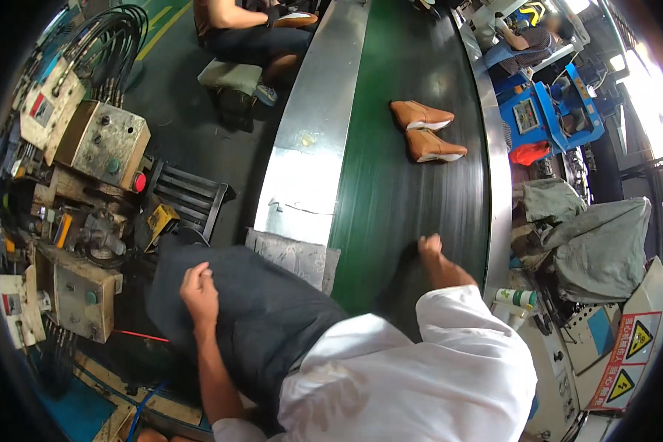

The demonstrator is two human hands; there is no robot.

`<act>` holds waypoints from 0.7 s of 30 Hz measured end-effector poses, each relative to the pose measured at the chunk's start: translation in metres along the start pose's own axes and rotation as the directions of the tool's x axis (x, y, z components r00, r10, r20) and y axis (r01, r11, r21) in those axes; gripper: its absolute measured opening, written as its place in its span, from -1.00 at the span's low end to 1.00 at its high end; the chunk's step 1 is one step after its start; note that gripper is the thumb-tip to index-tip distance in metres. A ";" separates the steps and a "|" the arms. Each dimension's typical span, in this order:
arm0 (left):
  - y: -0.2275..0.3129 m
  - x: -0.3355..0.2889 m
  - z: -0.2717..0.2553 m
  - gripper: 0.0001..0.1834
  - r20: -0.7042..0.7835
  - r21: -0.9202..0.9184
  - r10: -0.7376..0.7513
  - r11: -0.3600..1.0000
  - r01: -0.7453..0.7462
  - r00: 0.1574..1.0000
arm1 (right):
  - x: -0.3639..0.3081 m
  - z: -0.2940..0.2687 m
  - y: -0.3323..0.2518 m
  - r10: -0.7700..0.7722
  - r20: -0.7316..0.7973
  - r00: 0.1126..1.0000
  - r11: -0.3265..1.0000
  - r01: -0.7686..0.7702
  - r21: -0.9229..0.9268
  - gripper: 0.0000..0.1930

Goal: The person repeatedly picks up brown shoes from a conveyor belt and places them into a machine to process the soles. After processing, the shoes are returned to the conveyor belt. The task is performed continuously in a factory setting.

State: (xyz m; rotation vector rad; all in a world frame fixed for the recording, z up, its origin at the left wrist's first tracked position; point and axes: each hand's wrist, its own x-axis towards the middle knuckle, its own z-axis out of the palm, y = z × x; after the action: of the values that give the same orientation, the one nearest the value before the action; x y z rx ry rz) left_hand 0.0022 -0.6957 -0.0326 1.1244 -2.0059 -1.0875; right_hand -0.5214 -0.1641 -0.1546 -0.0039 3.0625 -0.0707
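Observation:
Over my dark-clad thigh, my left hand [200, 293] is raised with loosely bent fingers and nothing in it. My right hand [436, 259] reaches over the dark green conveyor belt [376, 214], its fingers curled in and no object showing in them. Farther along the belt lie two tan-brown leather shoes with pale soles: a far shoe [420, 115] and a near shoe [433, 146], side by side with toes to the right. A gap separates them from my right hand. Beside my knee, a grey patterned cloth [295, 258] covers the end of the metal ledge.
A metal ledge [313, 125] runs along the belt's left side. Grimy machine control boxes [103, 144] and a black slatted rack [188, 195] stand left. At upper left a seated person [250, 33] holds a brown shoe. Right are a blue machine [538, 114] and a cloth-covered machine [597, 250].

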 end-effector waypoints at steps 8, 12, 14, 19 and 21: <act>-0.021 0.025 -0.089 -0.82 -0.105 0.129 -0.252 0.956 0.264 0.962 | 0.207 -0.098 -0.219 -0.341 0.075 0.937 0.904 0.349 -0.247 -0.11; -0.029 0.014 -0.118 -0.84 -0.093 0.261 -0.272 0.922 0.287 0.958 | 0.259 -0.089 -0.220 -0.396 0.196 0.897 0.767 0.440 -0.467 -0.11; -0.032 -0.001 -0.142 -0.83 -0.086 0.382 -0.214 0.895 0.231 0.973 | 0.251 -0.074 -0.240 -0.393 0.229 0.890 0.755 0.455 -0.472 -0.23; -0.039 -0.028 -0.173 -0.80 -0.189 0.437 -0.399 0.784 0.441 0.897 | 0.232 -0.096 -0.264 -0.505 0.262 0.822 0.714 0.569 -0.408 -0.40; -0.029 -0.009 -0.160 -0.79 -0.153 0.427 -0.407 0.795 0.432 0.900 | 0.226 -0.107 -0.244 -0.515 0.226 0.827 0.721 0.560 -0.407 -0.21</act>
State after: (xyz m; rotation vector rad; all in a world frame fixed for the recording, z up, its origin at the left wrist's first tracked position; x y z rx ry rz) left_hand 0.1439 -0.7557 0.0200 1.8980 -2.0767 -0.7829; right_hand -0.7548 -0.4039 -0.0546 -0.9029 2.7818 0.6051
